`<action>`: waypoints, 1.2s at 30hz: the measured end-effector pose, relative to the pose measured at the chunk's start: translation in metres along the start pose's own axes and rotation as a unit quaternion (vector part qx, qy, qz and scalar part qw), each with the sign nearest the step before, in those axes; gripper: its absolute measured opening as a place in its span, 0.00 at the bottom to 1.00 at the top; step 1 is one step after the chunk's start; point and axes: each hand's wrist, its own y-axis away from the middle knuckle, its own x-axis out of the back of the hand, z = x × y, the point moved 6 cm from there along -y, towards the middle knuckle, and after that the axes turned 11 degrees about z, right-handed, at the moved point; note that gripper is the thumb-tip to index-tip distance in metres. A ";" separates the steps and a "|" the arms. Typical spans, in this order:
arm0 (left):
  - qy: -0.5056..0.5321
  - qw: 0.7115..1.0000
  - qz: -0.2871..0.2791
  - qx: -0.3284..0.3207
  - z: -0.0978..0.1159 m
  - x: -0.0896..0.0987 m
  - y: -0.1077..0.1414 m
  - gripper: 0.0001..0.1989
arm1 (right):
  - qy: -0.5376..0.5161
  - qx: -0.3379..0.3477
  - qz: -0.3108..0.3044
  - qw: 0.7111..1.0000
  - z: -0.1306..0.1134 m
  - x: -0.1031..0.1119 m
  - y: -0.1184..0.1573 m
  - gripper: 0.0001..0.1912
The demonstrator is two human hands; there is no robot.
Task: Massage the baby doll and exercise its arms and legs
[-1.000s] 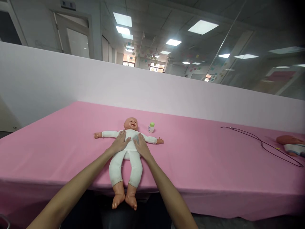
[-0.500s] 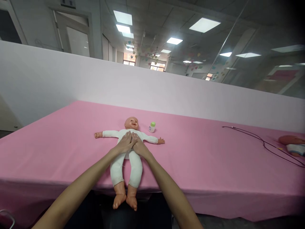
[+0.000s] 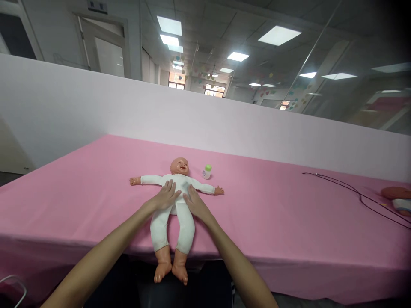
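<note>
A baby doll (image 3: 178,182) in a white cloth body lies on its back on the pink-covered table (image 3: 272,214). Its arms are spread wide, and its bare feet hang past the front edge. My left hand (image 3: 165,196) rests flat on the left side of the doll's belly, fingers stretched toward the chest. On the other side of the belly lies my right hand (image 3: 195,203), also flat with its fingers extended. A gap separates the two hands. Beside the doll's head stands a small bottle (image 3: 207,172) with a green cap.
Thin black cords (image 3: 349,188) run across the table's right side. At the right edge lies part of another doll (image 3: 396,194). A low white wall (image 3: 224,128) with glass above it borders the table's far side. A white cable (image 3: 17,282) loops at the lower left.
My hands were together at the middle of the doll's chest; now they have slid apart to either side of its torso. The view has shifted slightly.
</note>
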 end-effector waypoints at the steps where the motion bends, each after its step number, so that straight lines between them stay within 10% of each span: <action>1: -0.002 1.000 -0.011 -0.009 0.007 -0.003 0.001 0.41 | -0.003 0.022 -0.010 1.000 -0.005 -0.003 0.001 0.39; 6: -0.001 1.000 -0.006 0.013 0.029 -0.005 -0.017 0.42 | 0.006 0.167 -0.042 0.985 -0.030 -0.022 -0.022 0.34; 12: -0.018 0.998 0.024 0.055 -0.005 0.005 -0.043 0.40 | 0.039 0.051 0.066 0.996 -0.007 -0.015 -0.059 0.34; 17: -0.009 0.998 -0.027 0.052 -0.030 0.007 -0.018 0.47 | 0.022 -0.007 0.055 0.998 0.010 -0.006 -0.027 0.40; 25: 0.016 0.999 -0.039 -0.011 0.013 0.003 -0.006 0.42 | 0.015 0.105 -0.034 0.994 -0.029 -0.017 -0.017 0.35; 31: 0.000 0.997 0.036 0.063 -0.001 0.014 -0.027 0.38 | 0.040 0.082 0.098 0.991 -0.008 -0.006 -0.057 0.33; 36: 0.070 0.988 0.039 0.129 -0.010 0.040 0.034 0.41 | 0.001 0.077 0.234 0.969 0.026 0.030 -0.052 0.28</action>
